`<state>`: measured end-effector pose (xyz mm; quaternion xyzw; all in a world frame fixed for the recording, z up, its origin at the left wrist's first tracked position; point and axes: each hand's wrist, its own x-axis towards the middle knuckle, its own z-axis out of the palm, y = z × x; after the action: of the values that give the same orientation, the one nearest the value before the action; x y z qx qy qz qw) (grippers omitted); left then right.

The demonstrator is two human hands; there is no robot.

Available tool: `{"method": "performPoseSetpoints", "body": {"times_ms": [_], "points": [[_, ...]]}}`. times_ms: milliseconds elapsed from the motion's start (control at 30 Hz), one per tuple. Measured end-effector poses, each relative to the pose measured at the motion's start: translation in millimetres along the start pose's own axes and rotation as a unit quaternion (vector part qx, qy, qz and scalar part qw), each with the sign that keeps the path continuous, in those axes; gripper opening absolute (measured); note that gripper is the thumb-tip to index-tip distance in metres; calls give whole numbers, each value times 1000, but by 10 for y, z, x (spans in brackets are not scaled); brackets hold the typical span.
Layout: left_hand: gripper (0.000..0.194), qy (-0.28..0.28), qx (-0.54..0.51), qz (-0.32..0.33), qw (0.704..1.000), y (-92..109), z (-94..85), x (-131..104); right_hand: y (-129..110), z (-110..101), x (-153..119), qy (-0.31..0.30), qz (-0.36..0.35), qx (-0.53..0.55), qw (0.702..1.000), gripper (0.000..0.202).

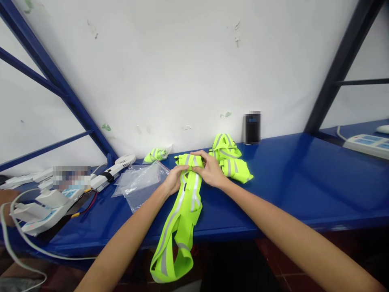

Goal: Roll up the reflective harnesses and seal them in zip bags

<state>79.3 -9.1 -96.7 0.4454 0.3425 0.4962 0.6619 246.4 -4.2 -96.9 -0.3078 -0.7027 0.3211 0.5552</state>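
Observation:
A neon yellow strap bundle with grey reflective stripes (191, 194) lies across the blue table, its looped end hanging over the front edge. My left hand (174, 179) grips its left side near the upper folds, thumb on top. My right hand (210, 169) holds the same folded part from the right, fingers curled over it. The undersides of the folds and some fingertips are hidden. Just right of my right hand lie more folded neon straps (235, 169), with another bundle (225, 146) behind them.
Clear plastic bags (141, 182) lie left of my hands, a bagged neon strap (156, 154) behind them. Farther left are a white fan (125, 160), a power strip (50, 215) and cables. A black device (252, 129) leans on the wall.

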Motion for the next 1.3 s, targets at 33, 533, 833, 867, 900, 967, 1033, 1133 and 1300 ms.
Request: {"method": "performPoseSetpoints", "body": {"times_ms": [33,533,833,867,900,967,1033,1133,1300], "points": [[34,-6,-8,-12,1000,6,-13,6,-6,7,-15,-1,-12,-15,1000,41],[29,-55,60,-81,993,-73,-122,20,42,-6,-10,107,-13,-62,992,40],[32,-57,64,-89,992,-79,-74,7,15,64,-84,60,-90,-111,988,38],[32,-58,49,-88,993,-87,-57,6,21,81,-91,52,-104,-113,987,39],[31,-58,30,-90,994,-93,-38,3,30,98,-97,44,-115,-115,986,40],[31,-60,-9,-99,993,-101,3,-8,55,124,-105,33,-126,-118,984,40],[34,-72,-31,-97,992,-103,42,-26,78,137,-109,29,-128,-119,984,39],[40,-86,-9,-63,994,-111,81,-50,92,129,-108,34,-116,-109,987,38],[48,-38,54,-75,995,-159,80,-47,66,54,-84,17,-71,-43,996,25]]}}
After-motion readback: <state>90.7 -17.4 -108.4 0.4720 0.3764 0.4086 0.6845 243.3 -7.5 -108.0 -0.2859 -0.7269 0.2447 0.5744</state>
